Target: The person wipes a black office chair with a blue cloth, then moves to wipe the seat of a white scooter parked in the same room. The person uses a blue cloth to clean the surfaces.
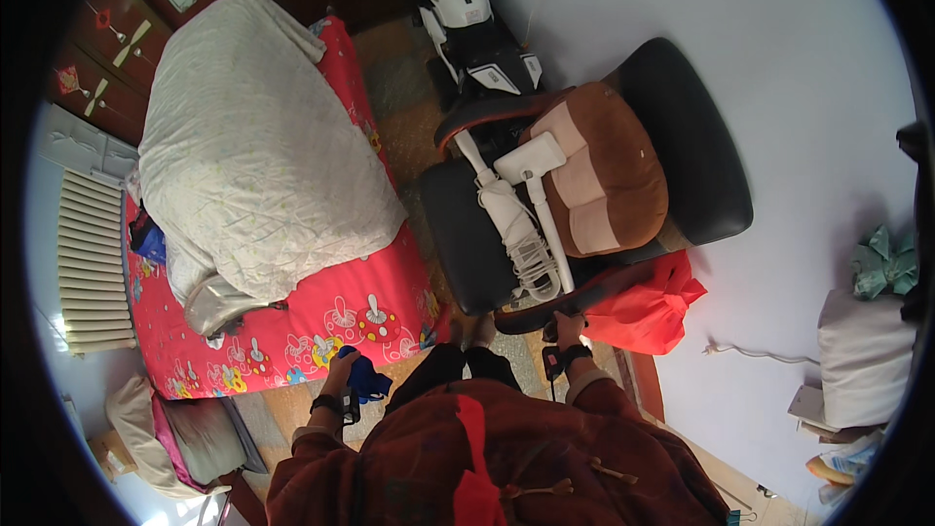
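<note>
My left hand [340, 370] grips a dark blue cloth [367, 375] by the near side of the bed, and a black device is strapped at that wrist. My right hand [569, 330] is at the near armrest [527, 318] of a black chair [460, 234]. Whether its fingers close around the armrest cannot be made out. On the seat lies a white stick vacuum cleaner [504, 212], its cord wound around the body and its flat head [530, 158] beside it. A brown and pink cushion [621, 175] rests against the chair's back.
On the left stands a bed with a red mushroom-print sheet [350, 285], a pale quilt [256, 146] heaped on top. A red bag [650, 307] sits between chair and wall. Behind the chair is a white and black scooter [467, 29]. Pillows [197, 431] lie at lower left.
</note>
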A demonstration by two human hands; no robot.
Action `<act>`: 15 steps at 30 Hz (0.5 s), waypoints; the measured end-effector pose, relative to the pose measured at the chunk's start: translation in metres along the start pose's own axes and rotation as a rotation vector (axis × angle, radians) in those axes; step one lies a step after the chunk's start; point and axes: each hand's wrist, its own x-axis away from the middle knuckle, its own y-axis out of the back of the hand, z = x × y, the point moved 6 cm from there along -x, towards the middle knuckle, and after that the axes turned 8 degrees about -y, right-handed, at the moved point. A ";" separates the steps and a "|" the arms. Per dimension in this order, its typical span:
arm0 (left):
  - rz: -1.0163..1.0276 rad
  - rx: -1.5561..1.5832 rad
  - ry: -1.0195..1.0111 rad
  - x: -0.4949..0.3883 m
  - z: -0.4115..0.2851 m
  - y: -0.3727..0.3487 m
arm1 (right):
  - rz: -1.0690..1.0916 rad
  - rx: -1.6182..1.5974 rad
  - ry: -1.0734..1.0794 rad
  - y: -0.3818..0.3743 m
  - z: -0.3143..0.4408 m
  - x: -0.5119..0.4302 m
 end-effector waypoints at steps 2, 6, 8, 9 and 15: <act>0.039 0.082 -0.037 -0.003 -0.018 -0.016 | -0.051 0.064 -0.107 0.002 -0.008 -0.001; 0.059 0.031 0.053 -0.004 -0.039 -0.040 | -0.088 0.157 -0.218 0.002 -0.006 0.002; 0.076 -0.040 0.028 -0.006 -0.052 -0.047 | -0.087 0.242 -0.216 0.000 -0.001 0.002; 0.065 -0.096 0.029 -0.009 -0.058 -0.049 | -0.101 0.277 -0.237 0.001 -0.001 0.002; 0.106 -0.093 -0.043 -0.043 -0.106 -0.055 | -0.080 0.243 -0.196 -0.001 0.008 0.010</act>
